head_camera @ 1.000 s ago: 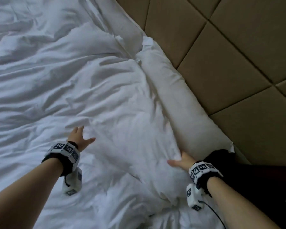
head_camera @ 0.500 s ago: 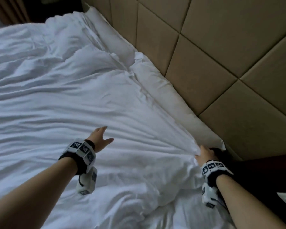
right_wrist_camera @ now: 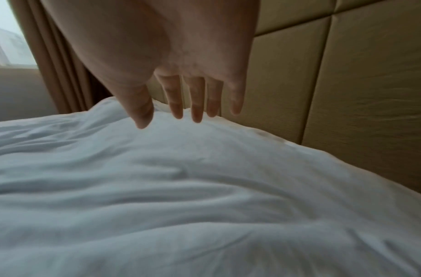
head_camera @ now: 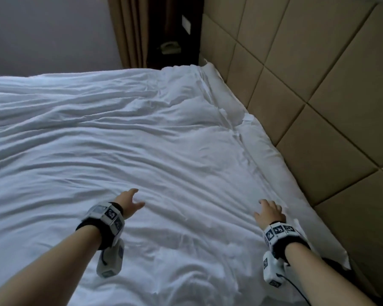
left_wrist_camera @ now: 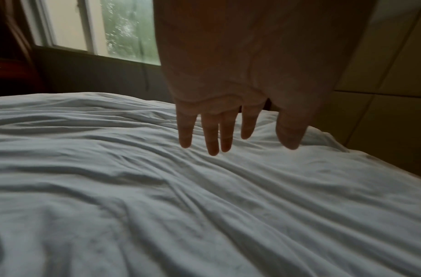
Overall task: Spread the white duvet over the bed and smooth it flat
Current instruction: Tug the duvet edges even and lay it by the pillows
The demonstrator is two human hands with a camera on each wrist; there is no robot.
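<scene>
the white duvet (head_camera: 155, 151) lies spread over the bed, filling the left and centre of the head view, with long creases running across it from left to right. its right edge runs diagonally from the upper middle toward the lower right, along a white pillow (head_camera: 268, 151) that sits against the tan padded headboard (head_camera: 318, 85).

the left hand (head_camera: 128, 200) is in the lower middle of the frame, above the duvet, its fingers (left_wrist_camera: 210, 135) straight and slightly apart, pointing down at the cloth and holding nothing. whether the tips touch the fabric cannot be told.

the right hand (head_camera: 270, 212) is at the lower right, near the duvet's edge beside the pillow, its fingers (right_wrist_camera: 196, 99) also straight and slightly spread, gripping nothing. both wrists carry black bands with marked white blocks.

in the upper middle, brown curtains (head_camera: 128, 29) hang beside a dark corner where a telephone (head_camera: 169, 47) sits.
</scene>
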